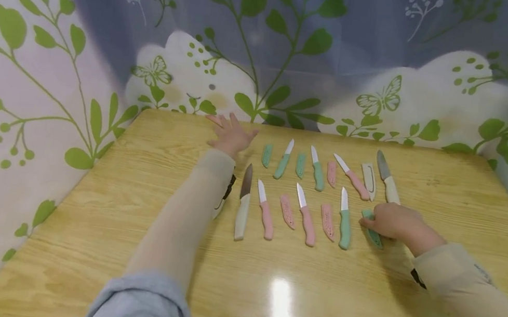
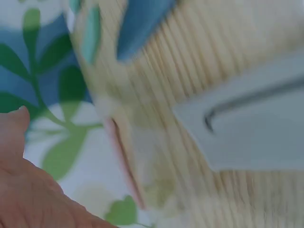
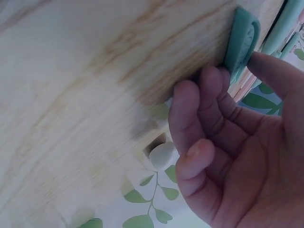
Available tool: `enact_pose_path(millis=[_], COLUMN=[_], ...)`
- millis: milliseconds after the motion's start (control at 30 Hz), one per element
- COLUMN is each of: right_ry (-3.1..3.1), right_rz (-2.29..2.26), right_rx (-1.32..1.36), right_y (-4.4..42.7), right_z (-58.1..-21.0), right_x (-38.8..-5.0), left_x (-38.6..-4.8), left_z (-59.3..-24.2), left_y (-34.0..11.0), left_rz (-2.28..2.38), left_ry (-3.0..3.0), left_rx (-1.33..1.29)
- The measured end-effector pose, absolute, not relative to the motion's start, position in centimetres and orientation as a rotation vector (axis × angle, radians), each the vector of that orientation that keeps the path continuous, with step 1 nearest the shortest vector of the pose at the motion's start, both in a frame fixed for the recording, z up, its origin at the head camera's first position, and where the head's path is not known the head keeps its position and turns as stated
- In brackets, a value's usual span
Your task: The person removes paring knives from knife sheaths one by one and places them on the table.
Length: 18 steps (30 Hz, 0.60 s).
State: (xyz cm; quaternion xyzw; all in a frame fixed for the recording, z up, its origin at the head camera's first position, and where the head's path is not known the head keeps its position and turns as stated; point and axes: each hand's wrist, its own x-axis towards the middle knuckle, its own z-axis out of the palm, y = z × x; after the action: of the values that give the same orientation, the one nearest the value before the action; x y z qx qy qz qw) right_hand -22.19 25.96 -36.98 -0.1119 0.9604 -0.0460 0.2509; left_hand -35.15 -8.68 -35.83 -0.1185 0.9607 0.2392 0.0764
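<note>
My left hand (image 1: 230,136) reaches to the table's far edge with its fingers spread, holding nothing. Beside its fingertips a pink knife sheath (image 2: 124,164) lies along that edge, against the patterned cloth. Below the left wrist is a white sheath (image 2: 256,121), partly hidden by the arm in the head view. My right hand (image 1: 397,222) pinches a green knife sheath (image 3: 240,45) between thumb and fingers, low over the table at the right end of the front row. Just beyond that hand lies a white-handled knife (image 1: 384,168), its handle end partly covered.
Between the hands, knives and sheaths lie in two rows: a green knife (image 1: 345,226), a pink knife (image 1: 307,222), a pink sheath (image 1: 327,222), a white-handled knife (image 1: 242,214) and several others. Bare blades point toward the back. Patterned cloth (image 1: 294,53) walls the wooden table (image 1: 314,291).
</note>
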Motion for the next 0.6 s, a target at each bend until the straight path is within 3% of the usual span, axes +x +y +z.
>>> enact_pose_path(millis=[300,600], right_ry=[2.63,2.615], right_rz=[-0.075,-0.083], right_rx=[-0.318,-0.281], right_y=[25.6,25.6], right_z=[-37.0,-36.8], right_x=[-22.2,-22.1], left_x=[-36.7,-37.5], left_z=[-35.1,-35.0], left_y=[-10.9,-9.8], left_rz=[0.872,0.931], left_ry=[2.696,2.49], left_rx=[-0.5,-0.75])
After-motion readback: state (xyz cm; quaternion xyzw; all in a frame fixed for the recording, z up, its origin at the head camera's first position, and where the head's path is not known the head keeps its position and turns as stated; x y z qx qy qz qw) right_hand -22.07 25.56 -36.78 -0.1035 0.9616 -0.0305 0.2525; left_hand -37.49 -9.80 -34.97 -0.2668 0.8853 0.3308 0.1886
